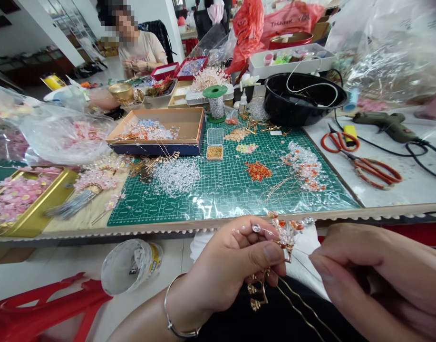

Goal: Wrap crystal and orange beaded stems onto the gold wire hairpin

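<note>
My left hand is closed around a gold hair ornament dressed with clear and orange beads, held in front of the table edge. Thumb and forefinger pinch it just below the bead cluster. Two long wavy gold prongs hang down from it. To the right, my right hand pinches a thin wire that runs to the ornament. Its lower fingers are partly cut off by the frame. A bead sprig lies across the left fingers.
A green cutting mat carries clear beads, orange beads and wired bead sprigs. Pliers, scissors and a glue gun lie right. A shallow box and wire spool stand behind. Another person sits opposite.
</note>
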Demonstrator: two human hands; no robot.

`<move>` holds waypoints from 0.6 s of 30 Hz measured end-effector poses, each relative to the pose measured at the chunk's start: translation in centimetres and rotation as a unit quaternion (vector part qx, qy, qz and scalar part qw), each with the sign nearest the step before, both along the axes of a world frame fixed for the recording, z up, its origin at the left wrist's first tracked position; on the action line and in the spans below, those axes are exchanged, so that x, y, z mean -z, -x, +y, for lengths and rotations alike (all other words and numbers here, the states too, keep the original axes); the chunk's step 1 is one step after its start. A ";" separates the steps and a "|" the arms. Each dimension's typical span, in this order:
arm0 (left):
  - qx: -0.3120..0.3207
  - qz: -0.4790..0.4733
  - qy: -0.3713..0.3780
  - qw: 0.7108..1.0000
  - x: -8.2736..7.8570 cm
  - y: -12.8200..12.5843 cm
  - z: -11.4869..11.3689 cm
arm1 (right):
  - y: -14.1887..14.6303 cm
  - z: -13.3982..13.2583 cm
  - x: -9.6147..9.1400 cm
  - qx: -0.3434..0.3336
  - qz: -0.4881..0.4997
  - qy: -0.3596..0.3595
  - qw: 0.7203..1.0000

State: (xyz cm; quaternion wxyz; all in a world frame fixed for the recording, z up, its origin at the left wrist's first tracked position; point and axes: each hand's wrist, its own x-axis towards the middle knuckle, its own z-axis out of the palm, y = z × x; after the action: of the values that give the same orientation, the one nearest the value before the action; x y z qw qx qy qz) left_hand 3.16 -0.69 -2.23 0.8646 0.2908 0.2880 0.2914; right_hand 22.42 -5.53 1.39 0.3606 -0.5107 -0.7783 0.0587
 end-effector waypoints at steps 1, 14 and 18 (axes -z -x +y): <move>0.001 0.002 0.000 1.000 0.0 0.0 0.0 | 0.0 0.1 0.0 -0.005 0.001 -0.001 1.000; 0.008 -0.007 0.003 1.000 0.1 0.1 0.1 | 0.3 0.1 -0.2 -0.015 0.019 0.001 1.000; 0.007 0.001 0.003 1.000 0.2 0.2 0.2 | 0.6 0.2 0.0 -0.025 0.024 -0.005 0.999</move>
State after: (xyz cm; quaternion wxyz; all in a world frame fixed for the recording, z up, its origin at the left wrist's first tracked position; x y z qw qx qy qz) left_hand 2.97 -0.54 -2.43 0.8672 0.2902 0.2880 0.2843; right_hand 21.81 -5.29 1.37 0.3802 -0.4882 -0.7819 0.0762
